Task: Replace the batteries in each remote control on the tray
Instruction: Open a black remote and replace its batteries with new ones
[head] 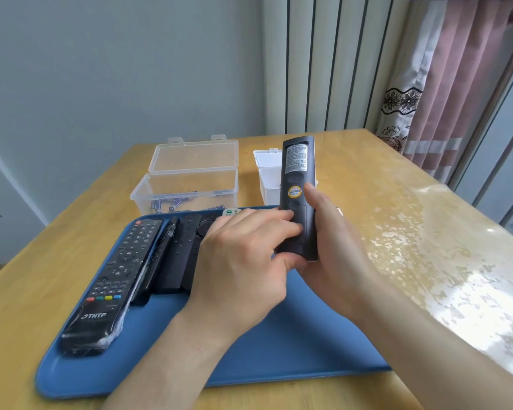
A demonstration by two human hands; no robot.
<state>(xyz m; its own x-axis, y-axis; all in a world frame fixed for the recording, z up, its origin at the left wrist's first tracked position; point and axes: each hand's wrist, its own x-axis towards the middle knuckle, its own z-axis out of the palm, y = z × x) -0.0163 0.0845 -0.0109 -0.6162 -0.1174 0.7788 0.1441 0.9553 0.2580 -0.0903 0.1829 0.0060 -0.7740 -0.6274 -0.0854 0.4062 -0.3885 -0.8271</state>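
The right hand (pixel 335 250) is wrapped round the low end of a black remote (pixel 297 184). It holds the remote up on its end, over the tray's (pixel 279 350) far edge at about 1 o'clock. The back of the remote faces the person, most likely so they can get at the battery lid (pixel 307 229).

The left hand (pixel 243 261) holds nothing. Its fingers (pixel 285 216) lie across the lid and press on it, and the thumb sits by the bottom end. I think it is getting ready to slide the lid, while the right hand keeps the remote from moving.

The other remotes (pixel 116 276) lie side by side on the left of the tray, at 9 to 10 o'clock. That leaves the right side bare for working.

A clear box (pixel 190 184) sits open on the table (pixel 397 202) at 11 o'clock, with batteries (pixel 166 204) in it, close enough to reach.

Some things are hard to see:
- The fingers cover much of the lid, so I cannot tell if it is shut or partly open.
- The remote hides part of a white box (pixel 268 179) at 12 o'clock, and what is inside does not show.
- The left hand covers the right-most remotes on the tray.
- The words on the remote's label are too small to read.
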